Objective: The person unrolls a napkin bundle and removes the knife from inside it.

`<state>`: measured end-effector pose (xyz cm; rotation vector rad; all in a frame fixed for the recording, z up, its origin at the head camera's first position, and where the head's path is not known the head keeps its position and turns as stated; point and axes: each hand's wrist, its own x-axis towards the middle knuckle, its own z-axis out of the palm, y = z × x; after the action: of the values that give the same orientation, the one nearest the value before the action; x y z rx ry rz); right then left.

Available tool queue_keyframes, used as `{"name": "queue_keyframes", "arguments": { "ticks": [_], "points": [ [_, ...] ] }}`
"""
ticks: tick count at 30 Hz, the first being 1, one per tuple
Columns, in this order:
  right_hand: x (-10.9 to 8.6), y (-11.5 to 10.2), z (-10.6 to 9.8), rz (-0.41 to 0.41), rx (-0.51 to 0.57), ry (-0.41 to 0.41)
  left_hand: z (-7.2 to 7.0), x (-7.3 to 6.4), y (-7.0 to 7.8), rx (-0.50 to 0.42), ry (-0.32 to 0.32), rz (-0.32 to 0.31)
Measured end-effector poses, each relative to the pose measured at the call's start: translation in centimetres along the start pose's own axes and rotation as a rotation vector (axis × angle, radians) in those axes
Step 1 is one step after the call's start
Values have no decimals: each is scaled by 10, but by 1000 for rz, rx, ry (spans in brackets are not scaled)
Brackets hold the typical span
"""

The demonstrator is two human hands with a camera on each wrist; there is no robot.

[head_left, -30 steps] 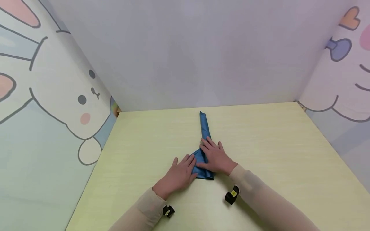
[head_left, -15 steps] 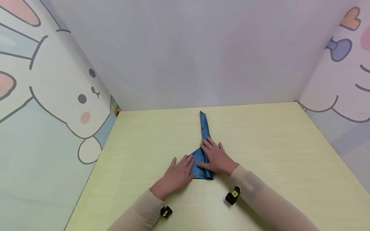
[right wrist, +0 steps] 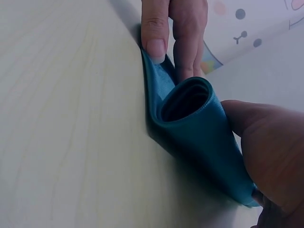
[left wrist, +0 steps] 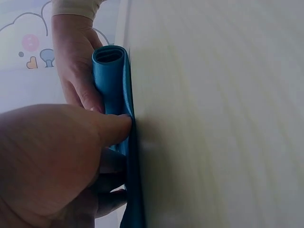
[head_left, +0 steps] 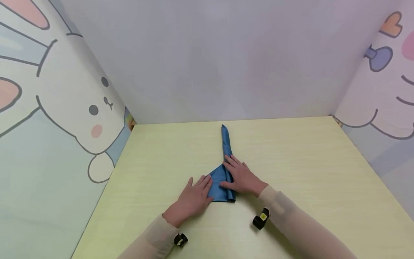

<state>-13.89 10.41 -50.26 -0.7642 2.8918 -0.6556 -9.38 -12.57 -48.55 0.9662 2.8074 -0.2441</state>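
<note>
A blue satin cloth lies on the table, its right side rolled into a long tube that reaches toward the back edge. My left hand rests with straight fingers on the flat, unrolled part at the left. The left wrist view shows its thumb pressing the cloth's near edge. Across the rolled tube lies my right hand, fingers stretched out and thumb toward the flat part. Seen from the right wrist, the roll's open end shows several layers; most of the right fingers are hidden there.
The pale wooden table extends on both sides of the cloth. A plain grey-white wall stands at its back edge, and cartoon-printed walls flank it. A black camera sits at the right wrist.
My left hand has slid a little to the left, and more of the flat cloth shows between the hands. The roll has shifted slightly left. The right hand has barely moved.
</note>
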Motion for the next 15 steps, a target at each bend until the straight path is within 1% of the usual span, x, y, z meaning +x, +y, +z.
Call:
{"name": "queue_keyframes", "arguments": {
  "ticks": [8, 12, 15],
  "points": [
    [-2, 0, 0, 16, 31, -27, 3, -5, -2, 4, 1, 1],
    [-4, 0, -2, 24, 35, -12, 3, -5, -3, 20, 21, 3],
    [-4, 0, -3, 17, 59, -2, 3, -6, -4, 25, 28, -1]
  ]
}}
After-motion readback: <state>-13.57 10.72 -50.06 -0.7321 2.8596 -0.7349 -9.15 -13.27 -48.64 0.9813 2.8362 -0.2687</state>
